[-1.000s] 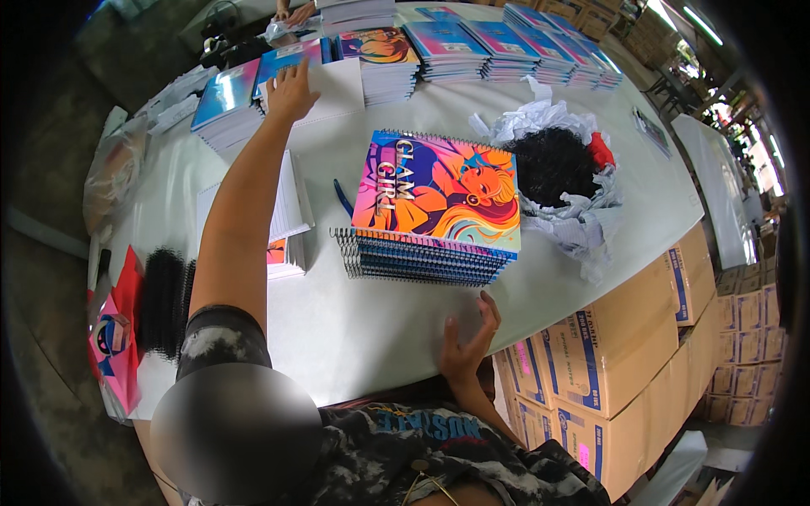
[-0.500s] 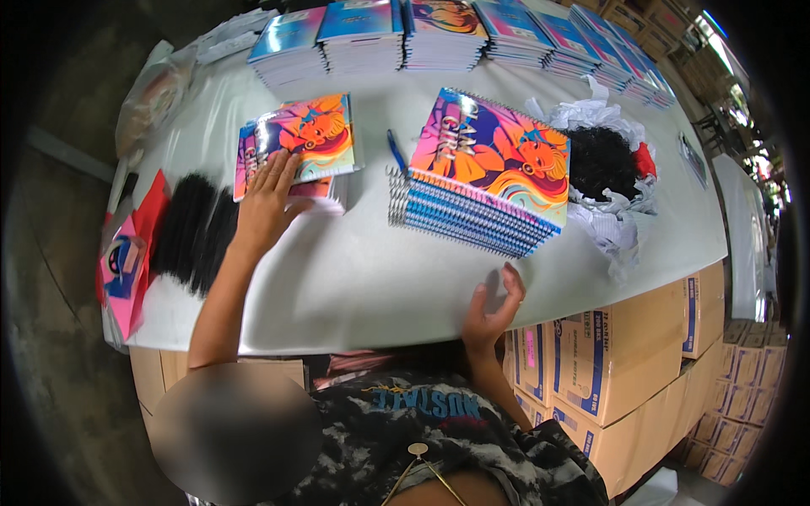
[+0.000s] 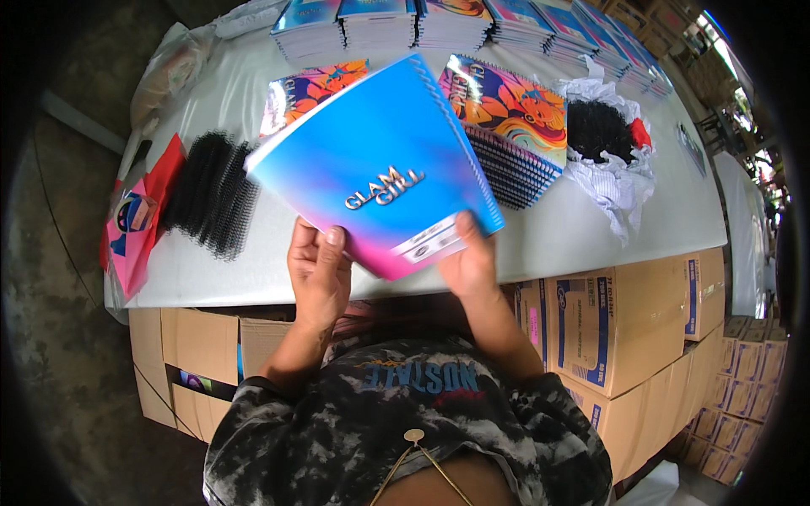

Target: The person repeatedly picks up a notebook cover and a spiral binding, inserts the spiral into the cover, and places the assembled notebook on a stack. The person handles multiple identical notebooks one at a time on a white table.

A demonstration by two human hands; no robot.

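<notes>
Both hands hold a notebook [image 3: 371, 152] tilted above the near part of the table, its blue-and-pink back cover facing up. My left hand [image 3: 321, 261] grips its lower left edge, thumb on top. My right hand [image 3: 471, 257] pinches the lower right corner, beside a row of holes along the edge; whether a coil runs through them I cannot tell. Behind it, partly hidden, lie a stack of colourful notebooks [image 3: 308, 84] on the left and a taller stack of spiral-bound notebooks [image 3: 515, 110] on the right. A bundle of black binding coils [image 3: 215, 194] lies left of the notebook.
Stacks of blue notebooks [image 3: 375, 29] line the table's far side. At right, a black tangle of coils [image 3: 599, 131] rests on crumpled white paper [image 3: 620, 194]. A red-and-pink packet [image 3: 139, 219] lies at the left edge. Cardboard boxes [image 3: 624, 320] stand below the table.
My left hand has left the left stack, and a notebook is now held in both hands, back cover up. My right hand has risen from the table's near edge to grip it.
</notes>
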